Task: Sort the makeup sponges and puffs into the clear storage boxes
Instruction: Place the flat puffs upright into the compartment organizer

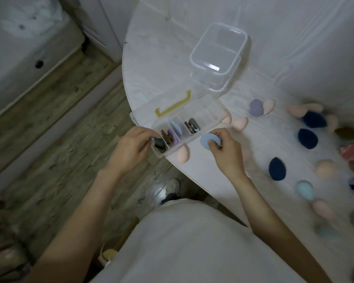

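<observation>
Pinching a light blue puff in the right hand just beside the divided box; left hand curling round a dark puff at its near end. Filling several compartments already; leaving many sponges lying right of the divided box, tall box beyond looking unfilled

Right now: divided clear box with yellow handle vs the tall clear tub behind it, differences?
The divided clear box with yellow handle is shallow, split into compartments and already holds flat puffs; the tall clear tub is deeper, undivided and looks empty. The box overhangs the table edge; the tub sits further in. Both are transparent plastic.
</observation>
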A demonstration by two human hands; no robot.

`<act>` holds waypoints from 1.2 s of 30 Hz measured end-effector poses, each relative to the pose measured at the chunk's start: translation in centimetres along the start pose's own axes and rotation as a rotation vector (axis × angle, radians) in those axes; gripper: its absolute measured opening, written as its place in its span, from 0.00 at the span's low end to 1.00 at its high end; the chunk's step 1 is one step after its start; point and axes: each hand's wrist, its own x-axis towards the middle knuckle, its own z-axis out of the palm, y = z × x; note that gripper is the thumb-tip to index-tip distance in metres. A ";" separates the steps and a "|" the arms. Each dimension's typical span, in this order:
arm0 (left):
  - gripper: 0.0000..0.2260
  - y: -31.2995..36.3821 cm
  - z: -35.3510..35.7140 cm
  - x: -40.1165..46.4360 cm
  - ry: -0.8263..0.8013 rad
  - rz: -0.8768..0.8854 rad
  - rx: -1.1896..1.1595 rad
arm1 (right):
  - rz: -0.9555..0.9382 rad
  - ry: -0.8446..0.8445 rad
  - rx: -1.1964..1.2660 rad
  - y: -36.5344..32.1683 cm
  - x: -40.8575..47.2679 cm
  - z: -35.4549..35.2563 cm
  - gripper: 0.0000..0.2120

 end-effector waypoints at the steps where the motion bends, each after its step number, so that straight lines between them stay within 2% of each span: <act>1: 0.10 -0.4 -0.1 0.5 -0.068 0.050 0.013 | 0.001 0.000 0.008 -0.1 0.1 0.2 0.07; 6: 0.12 -1.7 0.2 2.4 -0.358 0.183 0.042 | 0.017 0.029 0.026 -0.9 0.4 0.8 0.07; 11: 0.12 -3.2 0.5 3.0 -0.446 0.236 0.115 | 0.032 0.047 0.035 -1.3 0.4 1.5 0.08; 14: 0.14 -3.8 1.0 2.7 -0.400 0.211 0.147 | 0.047 0.048 0.044 -1.5 0.3 2.1 0.08; 17: 0.15 -3.3 1.0 2.1 -0.273 0.128 0.089 | 0.041 0.073 0.052 -1.7 0.2 2.5 0.08; 20: 0.17 -1.9 1.5 2.7 -0.190 0.127 0.059 | 0.048 0.112 0.078 -2.0 0.4 2.8 0.08; 26: 0.18 -0.5 4.4 6.0 -0.353 0.143 0.158 | 0.035 0.201 0.098 -2.5 1.4 3.0 0.06; 30: 0.23 -1.0 4.9 6.2 -0.350 0.155 0.194 | 0.032 0.253 0.104 -3.3 2.1 3.2 0.06; 36: 0.19 -1.8 4.7 5.4 -0.317 0.230 0.204 | -0.045 0.262 -0.043 -4.0 3.2 5.1 0.06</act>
